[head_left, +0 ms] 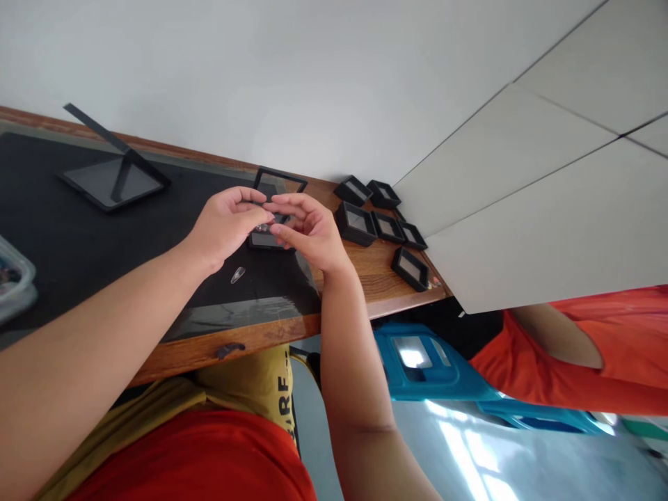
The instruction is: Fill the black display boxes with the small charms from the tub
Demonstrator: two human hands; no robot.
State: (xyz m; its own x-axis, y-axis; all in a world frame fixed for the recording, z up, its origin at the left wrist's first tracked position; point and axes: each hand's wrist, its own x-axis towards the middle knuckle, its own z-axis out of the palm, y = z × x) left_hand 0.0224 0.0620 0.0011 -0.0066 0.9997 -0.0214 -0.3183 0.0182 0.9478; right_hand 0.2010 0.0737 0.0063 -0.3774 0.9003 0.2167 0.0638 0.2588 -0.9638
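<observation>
My left hand (229,223) and my right hand (307,229) meet above a dark mat (78,236) on a wooden table (376,278). Their fingertips pinch together on a small shiny object (264,227) that I cannot make out. Right under and behind the fingers lies an open black frame box (276,182), its lid raised toward the wall. A small clear nail-shaped piece (238,275) rests on the mat just below my left hand.
Several small black frame boxes (383,223) are grouped at the table's right end. A larger open black box (112,177) stands at the left. A clear container (13,278) sits at the far left edge. Blue plastic stool (422,362) and a person in orange (589,348) are at the right.
</observation>
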